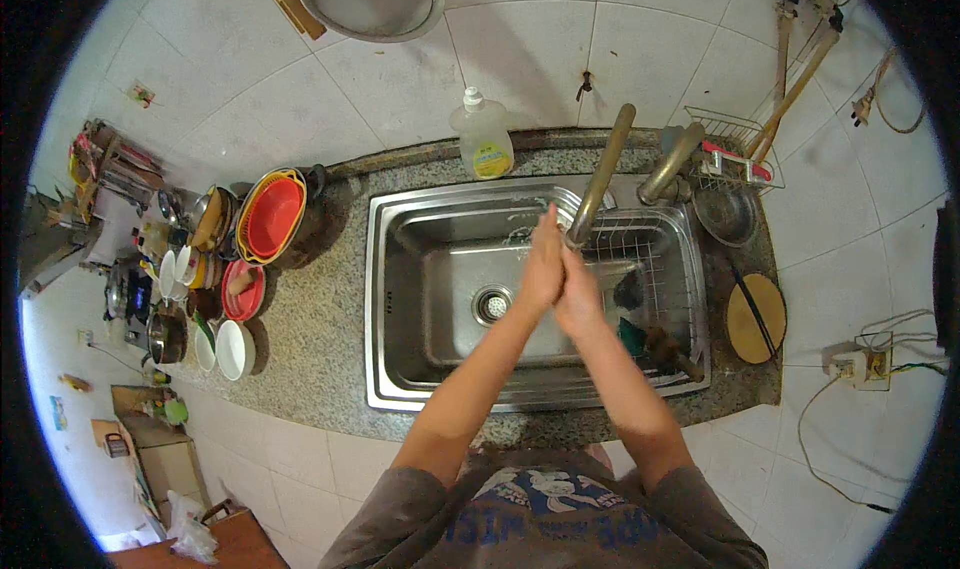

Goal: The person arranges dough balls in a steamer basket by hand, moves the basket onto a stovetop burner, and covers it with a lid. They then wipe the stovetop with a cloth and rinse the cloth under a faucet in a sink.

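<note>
My left hand (543,267) and my right hand (576,294) are pressed palm to palm over the stainless steel sink (376,309). Their fingers look stretched out, pointing away from me, and no object shows between them. Just above the fingertips is the end of a worn metal faucet (604,174). Wet splashes or suds show on the sink wall behind the fingers. To the left of my hands lies the round drain strainer (493,306). A wire rack (648,237) sits in the sink's right side, with a dark scrubber (628,289) and a green pad (631,337).
A clear soap bottle (487,141) stands behind the sink. Left on the granite counter (310,319) are a red basket (275,217) and white bowls (235,350). A round wooden board (748,319) with dark chopsticks and a metal bowl (727,217) lie right.
</note>
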Demonstrator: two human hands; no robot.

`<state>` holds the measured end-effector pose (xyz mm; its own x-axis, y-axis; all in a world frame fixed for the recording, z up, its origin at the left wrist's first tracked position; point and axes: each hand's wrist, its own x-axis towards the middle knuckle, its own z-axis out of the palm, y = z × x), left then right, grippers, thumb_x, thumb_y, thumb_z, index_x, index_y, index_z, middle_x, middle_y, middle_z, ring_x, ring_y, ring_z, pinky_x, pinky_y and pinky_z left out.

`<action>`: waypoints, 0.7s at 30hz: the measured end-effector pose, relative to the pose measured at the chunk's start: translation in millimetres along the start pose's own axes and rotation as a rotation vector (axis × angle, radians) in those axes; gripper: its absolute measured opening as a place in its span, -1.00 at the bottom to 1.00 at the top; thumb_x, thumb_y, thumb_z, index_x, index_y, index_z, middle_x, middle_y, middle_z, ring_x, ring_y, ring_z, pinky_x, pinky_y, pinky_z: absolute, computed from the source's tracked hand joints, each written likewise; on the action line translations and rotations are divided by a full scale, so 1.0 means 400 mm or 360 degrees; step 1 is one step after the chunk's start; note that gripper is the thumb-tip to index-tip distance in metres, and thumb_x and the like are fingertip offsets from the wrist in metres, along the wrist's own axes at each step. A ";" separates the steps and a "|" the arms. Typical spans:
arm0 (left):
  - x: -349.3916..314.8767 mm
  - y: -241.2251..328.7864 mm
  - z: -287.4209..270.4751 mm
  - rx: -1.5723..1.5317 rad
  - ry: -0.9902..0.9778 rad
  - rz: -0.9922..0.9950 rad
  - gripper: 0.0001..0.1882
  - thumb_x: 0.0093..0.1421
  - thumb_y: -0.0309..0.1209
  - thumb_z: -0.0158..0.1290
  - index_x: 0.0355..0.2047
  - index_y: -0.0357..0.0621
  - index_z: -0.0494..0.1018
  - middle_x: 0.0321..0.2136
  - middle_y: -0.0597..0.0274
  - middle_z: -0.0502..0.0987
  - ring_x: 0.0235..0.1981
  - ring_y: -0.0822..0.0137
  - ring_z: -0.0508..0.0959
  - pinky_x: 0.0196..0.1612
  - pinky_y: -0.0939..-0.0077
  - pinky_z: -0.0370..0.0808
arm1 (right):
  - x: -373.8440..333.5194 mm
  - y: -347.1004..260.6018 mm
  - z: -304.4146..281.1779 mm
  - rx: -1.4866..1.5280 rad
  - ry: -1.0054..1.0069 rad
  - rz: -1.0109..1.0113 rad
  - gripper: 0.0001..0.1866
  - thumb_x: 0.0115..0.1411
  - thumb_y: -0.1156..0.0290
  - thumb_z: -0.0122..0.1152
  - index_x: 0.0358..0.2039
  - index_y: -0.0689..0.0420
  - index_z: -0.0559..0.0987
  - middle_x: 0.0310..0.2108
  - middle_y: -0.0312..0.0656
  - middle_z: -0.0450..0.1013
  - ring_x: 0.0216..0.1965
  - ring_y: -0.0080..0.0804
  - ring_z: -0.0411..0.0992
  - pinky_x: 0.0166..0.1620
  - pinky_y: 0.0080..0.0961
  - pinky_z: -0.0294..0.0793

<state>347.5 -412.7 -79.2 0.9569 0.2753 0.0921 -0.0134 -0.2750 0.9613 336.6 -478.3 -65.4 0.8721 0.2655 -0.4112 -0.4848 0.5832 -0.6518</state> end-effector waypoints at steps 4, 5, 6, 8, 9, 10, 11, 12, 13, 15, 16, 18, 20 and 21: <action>-0.080 0.047 0.034 0.0359 -0.0445 0.0140 -0.46 0.25 -0.15 -0.46 0.16 -0.19 -0.02 0.16 -0.09 0.01 0.20 0.06 -0.02 0.19 0.38 -0.10 | 0.047 -0.064 -0.037 0.0141 0.0171 0.0281 -0.46 0.16 -0.03 -0.11 0.02 0.07 0.29 -0.17 -0.29 0.33 -0.18 -0.46 0.28 -0.13 -0.43 0.28; -0.048 0.044 0.008 0.0468 -0.0703 -0.0034 -0.46 0.25 -0.15 -0.46 0.16 -0.18 -0.01 0.16 -0.08 0.02 0.20 0.07 0.00 0.18 0.40 -0.08 | 0.049 -0.056 -0.050 0.0160 0.0223 0.0306 -0.45 0.15 -0.04 -0.11 0.03 0.07 0.28 -0.18 -0.29 0.33 -0.19 -0.45 0.27 -0.14 -0.43 0.27; -0.020 0.043 0.001 0.0309 -0.0712 -0.0211 -0.49 0.25 -0.13 -0.46 0.10 -0.19 0.04 0.06 -0.04 0.09 0.08 0.10 0.08 0.09 0.39 0.01 | 0.032 -0.024 -0.049 0.0063 0.0164 0.0191 -0.44 0.15 -0.05 -0.11 0.05 0.05 0.27 -0.19 -0.29 0.32 -0.19 -0.45 0.27 -0.14 -0.41 0.27; 0.020 0.052 -0.025 -0.0243 -0.0416 -0.0569 -0.51 0.25 -0.08 -0.45 -0.09 -0.24 0.19 -0.25 0.05 0.28 -0.25 0.16 0.29 -0.17 0.35 0.23 | -0.016 0.041 -0.027 -0.0189 0.0121 0.0052 -0.46 0.16 -0.07 -0.14 0.02 0.03 0.29 -0.21 -0.33 0.32 -0.19 -0.48 0.26 -0.17 -0.44 0.27; 0.026 0.055 -0.030 -0.0377 -0.0301 -0.0626 -0.50 0.24 -0.07 -0.44 -0.08 -0.25 0.20 -0.23 0.04 0.30 -0.24 0.15 0.31 -0.15 0.35 0.23 | -0.020 0.032 -0.017 -0.0124 0.0100 0.0088 -0.45 0.16 -0.07 -0.14 0.02 0.05 0.29 -0.19 -0.33 0.31 -0.19 -0.48 0.26 -0.16 -0.44 0.27; 0.024 0.056 -0.032 -0.0522 -0.0177 -0.0682 -0.49 0.24 -0.07 -0.42 -0.06 -0.27 0.20 -0.20 0.02 0.32 -0.22 0.14 0.34 -0.13 0.36 0.23 | -0.027 0.012 -0.004 -0.0058 0.0077 0.0125 -0.45 0.17 -0.07 -0.14 0.02 0.06 0.28 -0.18 -0.32 0.31 -0.18 -0.47 0.26 -0.15 -0.44 0.27; -0.007 0.033 -0.008 -0.0278 -0.0217 -0.0414 -0.49 0.23 -0.11 -0.38 0.00 -0.27 0.17 -0.11 -0.04 0.30 -0.12 0.09 0.31 -0.03 0.37 0.17 | -0.027 -0.004 0.001 0.0008 0.0054 0.0162 -0.44 0.17 -0.06 -0.14 0.02 0.08 0.28 -0.16 -0.32 0.30 -0.18 -0.47 0.26 -0.14 -0.44 0.27; -0.031 0.010 0.020 -0.0033 -0.0229 -0.0137 -0.48 0.22 -0.15 -0.33 0.07 -0.27 0.14 -0.02 -0.11 0.27 -0.03 0.03 0.29 0.06 0.38 0.12 | 0.026 -0.011 -0.052 0.0283 -0.0050 0.0221 -0.40 0.13 -0.07 -0.07 0.04 0.08 0.25 -0.14 -0.31 0.29 -0.15 -0.46 0.24 -0.10 -0.39 0.26; -0.064 -0.026 0.035 0.0359 -0.0216 0.0350 -0.51 0.20 -0.19 -0.27 0.04 -0.28 0.17 -0.07 -0.16 0.30 -0.08 -0.01 0.31 0.02 0.35 0.15 | 0.016 -0.078 -0.030 0.0134 0.0123 0.0459 -0.42 0.12 -0.04 -0.04 0.06 0.03 0.24 -0.15 -0.30 0.31 -0.16 -0.47 0.26 -0.11 -0.44 0.28; -0.081 0.022 0.066 0.0327 0.0041 0.0723 -0.61 0.19 -0.24 -0.24 -0.14 -0.35 0.25 -0.28 -0.08 0.42 -0.27 -0.05 0.40 -0.18 0.27 0.28 | 0.070 -0.068 -0.090 0.0213 0.0202 0.0263 -0.47 0.12 -0.05 -0.04 -0.02 0.04 0.31 -0.18 -0.32 0.33 -0.17 -0.47 0.28 -0.14 -0.46 0.30; -0.080 0.046 0.076 0.0309 0.0193 0.0910 -0.64 0.18 -0.27 -0.23 -0.23 -0.38 0.29 -0.39 -0.04 0.48 -0.37 -0.07 0.44 -0.28 0.23 0.34 | 0.063 -0.065 -0.087 0.0226 0.0143 0.0221 -0.49 0.11 -0.05 -0.03 -0.04 0.02 0.32 -0.17 -0.33 0.32 -0.16 -0.47 0.28 -0.13 -0.44 0.29; -0.059 0.066 0.054 0.0297 0.0078 0.0302 -0.69 0.17 -0.33 -0.21 -0.22 -0.37 0.29 -0.39 -0.02 0.48 -0.38 0.00 0.45 -0.29 0.25 0.36 | 0.025 -0.033 -0.073 0.0255 0.0025 0.0145 -0.51 0.10 -0.06 0.00 -0.08 0.00 0.35 -0.15 -0.35 0.32 -0.14 -0.46 0.27 -0.13 -0.39 0.29; -0.033 0.050 0.026 0.0060 0.0027 -0.0080 -0.76 0.16 -0.37 -0.21 -0.28 -0.30 0.30 -0.49 0.09 0.45 -0.46 0.17 0.44 -0.34 0.34 0.39 | 0.000 -0.014 -0.078 0.0311 -0.0023 0.0227 -0.55 0.09 -0.04 0.02 -0.10 -0.05 0.37 -0.14 -0.38 0.32 -0.12 -0.45 0.26 -0.14 -0.32 0.29; -0.026 0.063 0.014 -0.0225 0.0002 -0.0261 -0.79 0.17 -0.36 -0.20 -0.31 -0.27 0.30 -0.51 0.13 0.43 -0.47 0.23 0.43 -0.36 0.38 0.38 | -0.005 -0.005 -0.081 0.0346 -0.0044 0.0271 -0.57 0.08 -0.02 0.04 -0.12 -0.07 0.38 -0.14 -0.39 0.32 -0.11 -0.45 0.25 -0.15 -0.28 0.29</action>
<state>339.0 -427.7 -57.5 0.9492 0.3071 -0.0682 0.1017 -0.0944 0.9903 333.8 -504.9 -84.0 0.7821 0.3928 -0.4837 -0.6015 0.6787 -0.4214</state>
